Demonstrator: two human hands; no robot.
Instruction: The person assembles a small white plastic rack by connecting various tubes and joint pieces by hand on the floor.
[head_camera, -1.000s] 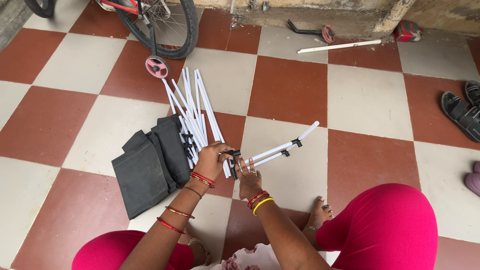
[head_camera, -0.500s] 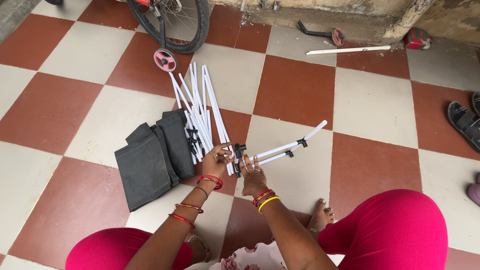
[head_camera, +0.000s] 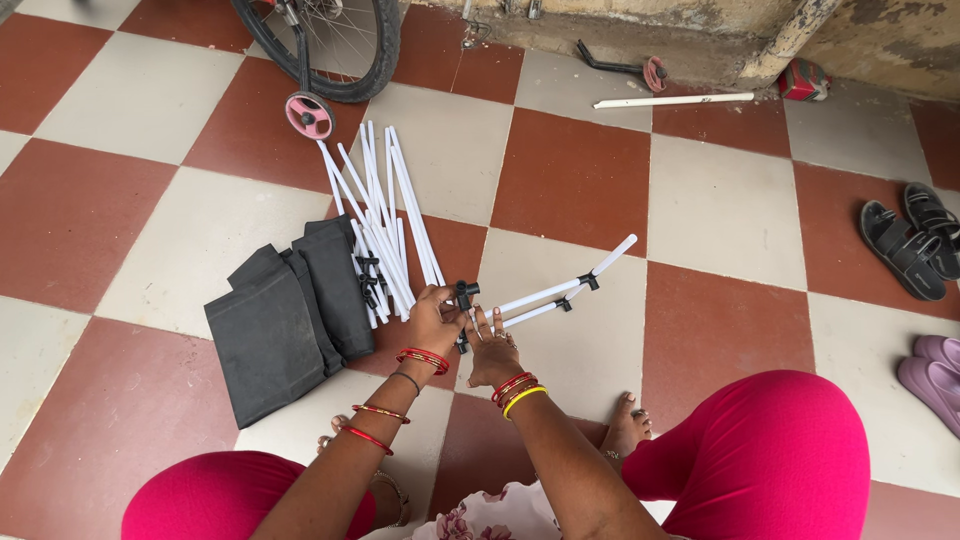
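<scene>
My left hand (head_camera: 432, 322) pinches the small black plastic connector (head_camera: 463, 293) at the near end of two thin white tubes (head_camera: 548, 295); my right hand (head_camera: 491, 345) rests flat, fingers spread, on those tubes just beside it. They angle away over bare checkered red-and-cream floor tiles (head_camera: 720, 210), with open room to the right. Close on the left lie a loose bundle of smooth white rods (head_camera: 385, 215) and folded matte dark-grey fabric panels (head_camera: 285, 325).
</scene>
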